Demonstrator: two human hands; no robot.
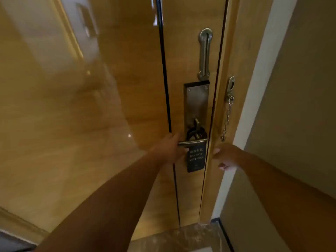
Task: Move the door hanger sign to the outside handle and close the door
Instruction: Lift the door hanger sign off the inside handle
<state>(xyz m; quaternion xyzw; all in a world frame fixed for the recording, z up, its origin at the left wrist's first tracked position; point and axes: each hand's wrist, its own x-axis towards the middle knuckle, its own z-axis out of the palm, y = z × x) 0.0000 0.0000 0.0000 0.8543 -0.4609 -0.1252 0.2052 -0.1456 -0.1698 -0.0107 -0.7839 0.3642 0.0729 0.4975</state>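
A wooden door (189, 57) stands shut against its frame, with a tall metal lock plate (197, 104) on it. A dark "DO NOT DISTURB" hanger sign (196, 158) hangs from the silver lever handle (195, 141) on this inner side. My left hand (171, 148) is wrapped around the free end of the lever. At the door's edge just right of the sign is my right hand (226, 157), fingers curled and nothing visible in it.
A swing-bar guard (205, 55) is mounted above the lock plate. A security chain (227, 117) hangs from the frame on the right. Glossy wood panelling (63, 115) fills the left, a beige wall (300, 106) the right. Marble threshold (181, 237) lies below.
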